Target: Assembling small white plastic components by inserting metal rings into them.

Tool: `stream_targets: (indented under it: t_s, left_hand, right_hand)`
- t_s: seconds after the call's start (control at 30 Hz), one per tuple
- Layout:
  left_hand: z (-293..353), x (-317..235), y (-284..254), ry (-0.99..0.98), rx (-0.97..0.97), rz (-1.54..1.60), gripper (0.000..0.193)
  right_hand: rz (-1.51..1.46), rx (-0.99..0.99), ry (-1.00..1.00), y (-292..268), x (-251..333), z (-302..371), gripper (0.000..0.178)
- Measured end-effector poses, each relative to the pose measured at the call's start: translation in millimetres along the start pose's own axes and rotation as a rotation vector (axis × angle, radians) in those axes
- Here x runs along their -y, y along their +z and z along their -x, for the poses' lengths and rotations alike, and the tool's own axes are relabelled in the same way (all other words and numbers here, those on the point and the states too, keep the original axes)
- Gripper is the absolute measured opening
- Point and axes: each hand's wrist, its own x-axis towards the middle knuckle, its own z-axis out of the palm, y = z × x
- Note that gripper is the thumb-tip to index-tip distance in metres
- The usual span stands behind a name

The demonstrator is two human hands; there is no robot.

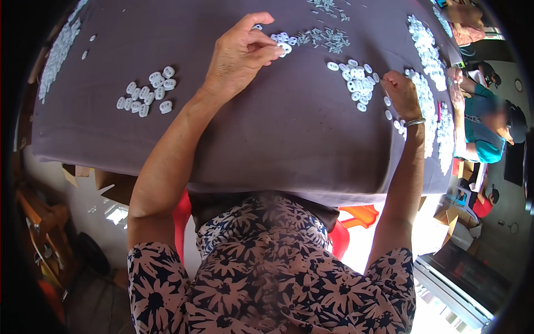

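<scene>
My left hand [236,58] is raised over the far middle of the table, its thumb and fingers pinching a small white oval plastic piece [285,48] with holes. Just beyond it lies a little cluster of similar white pieces [290,40], beside a scattering of thin grey screw-like pieces [331,40]. At the right, my right hand [403,94] rests low with its fingers curled in; whatever they hold is hidden. A pile of white oval pieces [360,84] spreads just left of that hand. A metal bracelet [415,122] circles the right wrist.
A brown cloth [267,133] covers the table. Assembled-looking white pieces [158,80] sit at the left, and more lie along the far left edge [60,50]. Long heaps of white pieces [427,53] line the right side, where a co-worker in teal [486,125] sits.
</scene>
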Motion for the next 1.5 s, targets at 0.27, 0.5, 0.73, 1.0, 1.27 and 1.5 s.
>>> stream_targets:
  t_s: [0.27, 0.5, 0.73, 1.0, 1.27, 1.5]
  left_hand:
    - [0.8, -5.8, 1.3, -0.031, 0.001, -0.011, 0.049]
    - [-5.4, 33.6, -4.6, 0.587, -0.11, -0.477, 0.048]
    - [2.1, -15.2, 2.2, 0.037, -0.071, -0.296, 0.043]
    - [0.4, -9.8, -1.4, 0.041, -0.012, -0.303, 0.054]
    - [0.8, -17.1, -0.9, -0.08, 0.008, -0.212, 0.056]
    - [-0.2, -23.2, 0.1, -0.162, 0.056, -0.13, 0.057]
  right_hand:
    - [-0.403, -0.111, -0.038, 3.4, 43.0, 3.8, 0.012]
    - [-0.528, -0.115, -0.293, 41.9, 154.9, -0.6, 0.003]
    - [-0.525, -0.299, -0.495, 54.8, 174.9, -17.4, 0.011]
    - [-0.288, -0.183, -0.619, 46.3, 184.5, -28.3, 0.012]
    - [-0.116, -0.234, -0.77, 46.1, 188.6, -29.4, 0.016]
    - [0.032, -0.227, -0.877, 41.6, 190.6, -27.9, 0.018]
